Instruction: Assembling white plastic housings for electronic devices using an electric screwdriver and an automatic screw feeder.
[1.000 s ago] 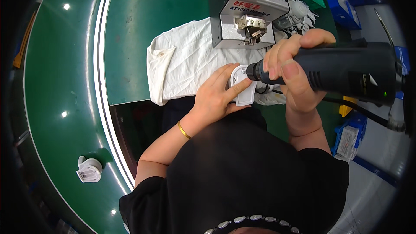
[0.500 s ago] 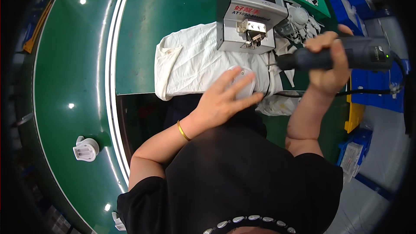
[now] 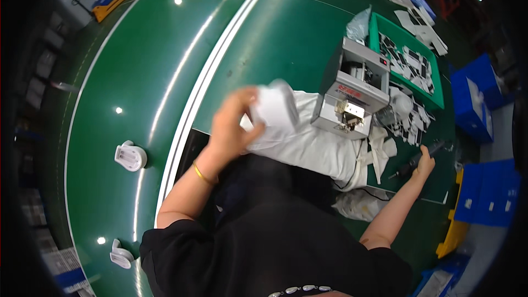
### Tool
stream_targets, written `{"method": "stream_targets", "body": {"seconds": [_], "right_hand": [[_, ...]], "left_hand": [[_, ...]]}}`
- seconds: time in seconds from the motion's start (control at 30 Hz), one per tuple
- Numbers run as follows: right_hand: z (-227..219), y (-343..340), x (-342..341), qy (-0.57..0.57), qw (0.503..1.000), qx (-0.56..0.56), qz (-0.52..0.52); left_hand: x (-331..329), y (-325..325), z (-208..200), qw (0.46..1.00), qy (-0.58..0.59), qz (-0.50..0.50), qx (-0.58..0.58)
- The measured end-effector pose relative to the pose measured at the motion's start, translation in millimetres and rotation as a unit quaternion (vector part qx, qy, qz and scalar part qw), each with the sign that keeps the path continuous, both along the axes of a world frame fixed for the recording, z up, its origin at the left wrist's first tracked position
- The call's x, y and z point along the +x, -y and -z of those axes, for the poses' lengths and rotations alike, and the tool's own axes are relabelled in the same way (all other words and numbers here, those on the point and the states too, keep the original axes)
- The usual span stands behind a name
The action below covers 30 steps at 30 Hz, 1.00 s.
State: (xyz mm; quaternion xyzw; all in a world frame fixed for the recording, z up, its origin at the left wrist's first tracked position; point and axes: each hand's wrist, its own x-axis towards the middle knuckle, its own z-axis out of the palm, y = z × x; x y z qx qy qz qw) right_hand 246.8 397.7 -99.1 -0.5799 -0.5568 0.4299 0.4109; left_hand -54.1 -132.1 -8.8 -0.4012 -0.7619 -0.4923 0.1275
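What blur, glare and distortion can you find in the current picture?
In the head view, the left hand and the white plastic part it holds are smeared, likely by motion; in the head view, bright spots and a long streak glare off the glossy green surface; the head view darkens toward its rim, and the white edging strip bows leftward.

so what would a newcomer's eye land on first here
Probably the blurred white part in the left hand, near the middle, seen against the white cloth. Next might come the grey machine right of it, with a green tray of small pieces beyond. At far right, the right hand touches a dark handheld tool.
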Motion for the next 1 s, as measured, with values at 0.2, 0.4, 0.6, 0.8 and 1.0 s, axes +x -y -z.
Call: {"method": "stream_targets", "body": {"seconds": [0.2, 0.4, 0.6, 0.8, 1.0], "right_hand": [[-2.3, 5.6, -12.5, 0.014, 0.999, 0.03, -0.035], [-2.6, 3.4, -17.1, 0.021, 0.996, 0.057, -0.059], [11.2, -14.2, 30.2, 0.069, 0.992, 0.087, -0.066], [-16.3, 19.8, 4.5, 0.055, 0.975, 0.198, -0.084], [-63.8, 92.9, -44.1, 0.129, 0.907, 0.368, -0.157]], "left_hand": [[-175.6, 50.4, 32.2, 0.919, 0.086, -0.383, 0.027], [-221.2, 98.9, 81.4, 0.861, 0.144, -0.471, -0.129], [-108.9, 146.8, 21.5, 0.878, -0.064, -0.367, -0.299], [-30.2, 331.9, 0.9, 0.859, 0.432, -0.259, -0.096], [-13.7, 348.3, 17.7, 0.912, 0.229, -0.223, -0.258]]}}
